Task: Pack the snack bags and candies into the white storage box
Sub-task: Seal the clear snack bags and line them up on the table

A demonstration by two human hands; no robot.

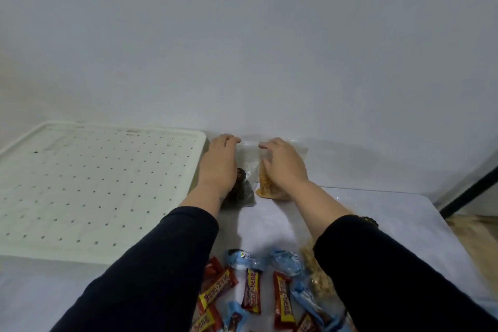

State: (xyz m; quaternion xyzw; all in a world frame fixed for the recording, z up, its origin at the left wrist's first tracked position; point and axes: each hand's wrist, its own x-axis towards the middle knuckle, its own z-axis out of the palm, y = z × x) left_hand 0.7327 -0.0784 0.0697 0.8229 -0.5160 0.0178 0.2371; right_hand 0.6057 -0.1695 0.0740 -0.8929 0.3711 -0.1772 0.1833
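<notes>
Two clear snack bags stand at the back of the table against the wall. My left hand (pixel 219 162) holds the top of the bag of dark snacks (pixel 244 191). My right hand (pixel 283 163) holds the top of the bag of orange snacks (pixel 265 183). The white storage box (pixel 94 186), its perforated lid on, lies to the left of both hands. Near me lie several red-and-yellow candy bars (pixel 252 291), blue-wrapped candies (pixel 287 263) and a clear bag of pale snacks (pixel 314 272), partly hidden by my right sleeve.
A white wall rises right behind the bags. The table's right edge (pixel 442 213) drops to a wooden floor, where a dark bar leans at the far right. Bare tabletop shows between the bags and the candy pile.
</notes>
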